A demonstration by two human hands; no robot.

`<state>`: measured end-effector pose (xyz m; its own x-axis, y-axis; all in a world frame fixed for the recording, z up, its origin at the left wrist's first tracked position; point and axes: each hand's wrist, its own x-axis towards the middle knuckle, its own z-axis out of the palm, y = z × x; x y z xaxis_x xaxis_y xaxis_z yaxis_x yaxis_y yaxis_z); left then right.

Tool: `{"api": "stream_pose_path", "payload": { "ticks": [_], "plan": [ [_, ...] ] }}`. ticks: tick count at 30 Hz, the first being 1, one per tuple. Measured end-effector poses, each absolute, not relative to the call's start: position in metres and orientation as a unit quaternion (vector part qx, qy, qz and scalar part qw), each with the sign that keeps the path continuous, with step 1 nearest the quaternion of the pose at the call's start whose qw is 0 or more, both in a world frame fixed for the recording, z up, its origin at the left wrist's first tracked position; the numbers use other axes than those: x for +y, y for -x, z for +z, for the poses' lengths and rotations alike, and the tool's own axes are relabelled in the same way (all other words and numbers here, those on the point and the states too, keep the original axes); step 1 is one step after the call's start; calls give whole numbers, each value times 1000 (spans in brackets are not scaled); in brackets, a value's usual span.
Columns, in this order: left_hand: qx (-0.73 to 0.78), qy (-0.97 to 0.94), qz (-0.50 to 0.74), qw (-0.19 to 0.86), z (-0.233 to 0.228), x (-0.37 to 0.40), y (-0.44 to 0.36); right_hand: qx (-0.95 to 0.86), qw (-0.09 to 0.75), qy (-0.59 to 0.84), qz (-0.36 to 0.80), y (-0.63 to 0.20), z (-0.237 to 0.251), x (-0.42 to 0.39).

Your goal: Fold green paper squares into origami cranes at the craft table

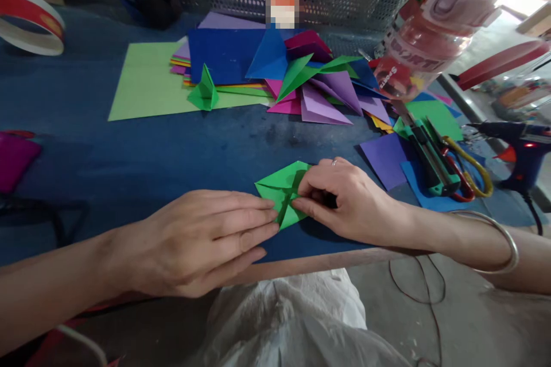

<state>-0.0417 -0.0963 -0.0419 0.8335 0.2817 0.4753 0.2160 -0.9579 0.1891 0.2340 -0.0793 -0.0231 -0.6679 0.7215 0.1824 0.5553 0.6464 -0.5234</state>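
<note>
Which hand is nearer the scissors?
Right. The right hand presses the folded green paper, just left of the scissors. The left hand lies flat on the far side of the paper.

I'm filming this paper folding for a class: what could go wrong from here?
1. The green folded paper lies near the table edge; a push from the left hand might slide it off.
2. The right hand covers part of the fold, so a crease could go crooked.
3. The glue gun, seemingly lit, sits close by.
</note>
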Motion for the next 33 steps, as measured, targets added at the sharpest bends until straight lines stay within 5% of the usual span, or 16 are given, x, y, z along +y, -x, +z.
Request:
{"api": "stream_pose_path", "payload": {
  "ticks": [33],
  "plan": [
    [145,-975,170,13,-33,-95,26,-882,191,372,217,-231,-28,-81]
  ]
}}
